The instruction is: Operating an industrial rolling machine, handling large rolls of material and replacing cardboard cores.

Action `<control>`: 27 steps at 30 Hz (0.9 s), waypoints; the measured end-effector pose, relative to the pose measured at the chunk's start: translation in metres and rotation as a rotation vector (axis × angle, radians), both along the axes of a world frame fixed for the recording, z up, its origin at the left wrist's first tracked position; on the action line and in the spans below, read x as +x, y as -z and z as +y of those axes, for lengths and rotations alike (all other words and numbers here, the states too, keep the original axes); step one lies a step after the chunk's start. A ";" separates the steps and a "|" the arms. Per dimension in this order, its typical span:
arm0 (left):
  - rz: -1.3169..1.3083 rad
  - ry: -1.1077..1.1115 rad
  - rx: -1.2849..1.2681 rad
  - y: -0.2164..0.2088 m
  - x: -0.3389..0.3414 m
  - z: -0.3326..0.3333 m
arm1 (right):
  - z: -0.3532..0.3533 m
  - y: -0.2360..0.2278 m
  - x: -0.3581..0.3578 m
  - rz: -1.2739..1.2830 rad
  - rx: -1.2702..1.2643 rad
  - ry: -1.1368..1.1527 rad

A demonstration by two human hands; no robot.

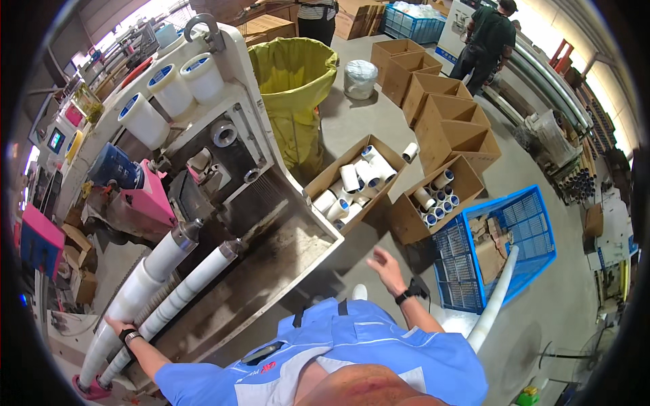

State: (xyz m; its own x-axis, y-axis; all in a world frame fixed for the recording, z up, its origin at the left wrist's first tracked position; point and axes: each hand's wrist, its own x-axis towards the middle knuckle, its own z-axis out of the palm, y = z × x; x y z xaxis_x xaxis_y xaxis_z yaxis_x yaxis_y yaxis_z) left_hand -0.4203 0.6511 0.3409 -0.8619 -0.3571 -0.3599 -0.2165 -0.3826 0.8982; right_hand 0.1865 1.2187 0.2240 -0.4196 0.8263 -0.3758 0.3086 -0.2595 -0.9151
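My left hand (122,327) lies against the lower part of a thick white roll (145,282), its fingers laid along the surface rather than closed round it. That roll sits on a slanted shaft of the machine. Beside it runs a second, thinner shaft wound with white rolls (186,287). Out over the floor, my right hand (388,272) is empty with its fingers apart. It is nearest to a cardboard box of white rolls (404,225) with blue-marked ends. Another cardboard box (383,197) of loose white rolls stands behind, next to the machine's edge.
A blue plastic crate (482,252) with cardboard pieces and a long white tube (497,298) stands to my right. Several brown boxes (447,115) line the floor beyond. A yellow bag (292,101) stands behind the machine. Two people (485,40) (316,19) are farther off.
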 end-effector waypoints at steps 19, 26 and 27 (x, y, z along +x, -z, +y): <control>-0.390 1.509 -0.557 0.291 0.296 0.307 | -0.095 -0.009 0.207 -0.624 0.407 0.513; -0.304 1.838 -0.501 0.345 0.366 0.401 | -0.093 0.000 0.434 -1.263 0.026 0.671; -0.250 1.906 -0.407 0.350 0.384 0.427 | -0.098 0.010 0.467 -0.982 -0.276 0.780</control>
